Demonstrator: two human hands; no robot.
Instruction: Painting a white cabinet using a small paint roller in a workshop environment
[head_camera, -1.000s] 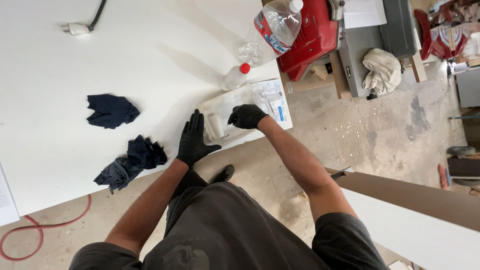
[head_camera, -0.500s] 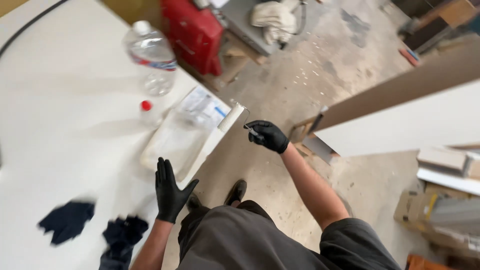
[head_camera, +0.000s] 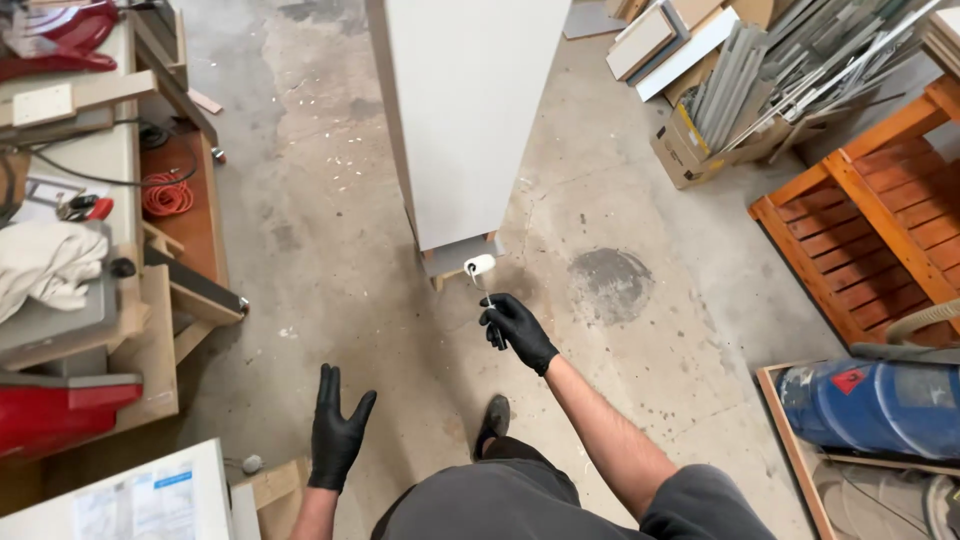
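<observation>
1. Standing upright on the concrete floor (head_camera: 330, 250), tall white panel (head_camera: 465, 110), its foot resting on small wood blocks (head_camera: 455, 262).
2. Sitting at far right, orange wooden frame (head_camera: 870, 220); below it, blue drum (head_camera: 870, 405) lying on its side.
3. Running along the left edge, cluttered bench (head_camera: 100, 160) with a coiled orange cord (head_camera: 165, 195), a white rag (head_camera: 45, 265) and a red machine part (head_camera: 55, 410) lower down.
4. Leaning at top right, cardboard box (head_camera: 700, 140) stuffed with grey strips and offcuts.
5. Showing at bottom left, corner of a white table (head_camera: 120, 500).
6. Reaching forward in a black glove, right hand (head_camera: 515, 330), fingers closed around the thin handle of a roller (head_camera: 480, 266).
7. Pointing up from that fist, roller with its small white sleeve just beside the panel's lower corner; touching or not, cannot tell.
8. Hanging in the air over the floor, gloved left hand (head_camera: 335, 435), palm flat, fingers spread apart, holding nothing, well apart from the roller.
9. Peeking between the arms, dark shoe (head_camera: 492, 418) on the floor.
</observation>
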